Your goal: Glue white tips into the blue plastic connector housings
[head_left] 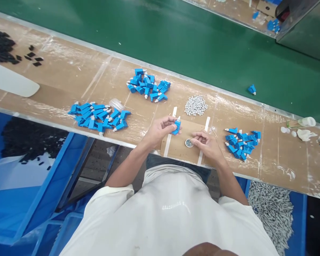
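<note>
My left hand (162,129) pinches a small blue plastic piece (177,127) with a white tip pointing up, held above the bench. Close to it, my right hand (206,144) has its thumb and fingers drawn together at the rim of a small round dish (188,143) with a silvery look. Whatever sits between those right fingertips is too small to tell. A thin pale stick (214,132) shows just behind that hand; I cannot tell if it is held. Beyond both hands lies a pile of small grey parts (196,105).
Blue pieces form piles at left (100,117), at back (148,85) and at right (242,143). A green conveyor belt (160,39) runs behind the bench, carrying one blue piece (252,89). Black parts (1,44) lie far left. A bin of grey parts (270,213) stands below right.
</note>
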### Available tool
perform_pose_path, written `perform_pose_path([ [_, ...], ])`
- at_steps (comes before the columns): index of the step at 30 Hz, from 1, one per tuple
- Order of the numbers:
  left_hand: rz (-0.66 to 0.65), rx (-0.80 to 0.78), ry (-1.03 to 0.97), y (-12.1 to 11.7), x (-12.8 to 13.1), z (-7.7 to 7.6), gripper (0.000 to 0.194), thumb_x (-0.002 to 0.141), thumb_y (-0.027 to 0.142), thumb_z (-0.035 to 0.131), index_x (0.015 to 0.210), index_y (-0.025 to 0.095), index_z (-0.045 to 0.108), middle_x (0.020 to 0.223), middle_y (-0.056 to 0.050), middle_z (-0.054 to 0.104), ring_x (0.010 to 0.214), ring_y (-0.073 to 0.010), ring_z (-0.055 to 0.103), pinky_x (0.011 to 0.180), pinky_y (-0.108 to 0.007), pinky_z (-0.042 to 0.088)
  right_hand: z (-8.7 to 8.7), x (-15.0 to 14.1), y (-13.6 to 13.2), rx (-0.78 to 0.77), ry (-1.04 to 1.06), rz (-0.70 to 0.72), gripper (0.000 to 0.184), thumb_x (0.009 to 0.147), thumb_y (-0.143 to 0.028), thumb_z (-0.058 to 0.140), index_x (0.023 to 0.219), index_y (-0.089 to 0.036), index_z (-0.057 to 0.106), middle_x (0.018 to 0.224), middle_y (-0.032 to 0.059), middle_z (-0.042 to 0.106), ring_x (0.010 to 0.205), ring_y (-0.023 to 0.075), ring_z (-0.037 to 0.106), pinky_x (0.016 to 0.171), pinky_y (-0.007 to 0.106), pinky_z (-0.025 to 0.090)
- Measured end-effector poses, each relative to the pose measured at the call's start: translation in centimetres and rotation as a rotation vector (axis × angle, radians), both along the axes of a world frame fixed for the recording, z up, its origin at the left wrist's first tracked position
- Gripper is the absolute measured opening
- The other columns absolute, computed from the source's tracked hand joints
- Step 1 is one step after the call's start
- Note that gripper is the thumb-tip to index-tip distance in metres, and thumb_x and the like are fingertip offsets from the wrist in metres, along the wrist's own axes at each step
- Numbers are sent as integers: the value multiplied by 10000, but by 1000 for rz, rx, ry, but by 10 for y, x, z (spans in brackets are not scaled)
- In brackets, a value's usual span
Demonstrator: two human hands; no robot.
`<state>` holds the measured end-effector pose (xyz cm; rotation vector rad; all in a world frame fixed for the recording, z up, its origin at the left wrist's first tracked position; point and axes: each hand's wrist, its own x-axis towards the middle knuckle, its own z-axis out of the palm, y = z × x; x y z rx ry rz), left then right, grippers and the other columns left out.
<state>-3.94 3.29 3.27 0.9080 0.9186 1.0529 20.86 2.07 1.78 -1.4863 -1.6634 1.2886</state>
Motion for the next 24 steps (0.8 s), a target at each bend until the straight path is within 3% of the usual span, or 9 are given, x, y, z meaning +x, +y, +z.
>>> perform_pose_path([
  [3,-14,-67,-57,-1,6,-13,496,714,518,862,961,134,670,831,-68,760,708,-168,727,712,-290,576,-11,-8,0,28,-5,16,440,815,-602,749,954,-187,789,819,37,664,669,156,597,628,310,506],
  [6,37,-116,-69,0,11,-18,550,678,552,884,969,137,670,820,-53,748,705,-167,725,717,-295,574,-7,-9,4,134,-100,87,393,891,-574,677,892,-204,808,764,41,657,674,180,608,634,328,512],
  [10,98,-176,-93,2,17,-15,649,580,598,922,950,125,678,782,-46,722,659,-166,706,727,-324,568,6,-3,3,454,-239,191,291,1000,-415,580,918,-258,811,838,51,729,790,221,688,743,358,558],
  [15,78,-197,-204,20,15,-18,756,448,643,956,911,114,677,765,-51,710,654,-158,689,767,-351,558,1,5,14,810,-276,284,225,1028,-317,552,1022,-286,775,888,24,745,781,188,723,727,310,553],
  [24,75,-212,-256,17,17,-25,766,418,633,970,899,110,685,769,-40,701,661,-152,687,815,-366,556,3,2,17,904,-292,224,212,1014,-361,596,905,-244,736,786,16,713,600,153,658,569,284,499],
])
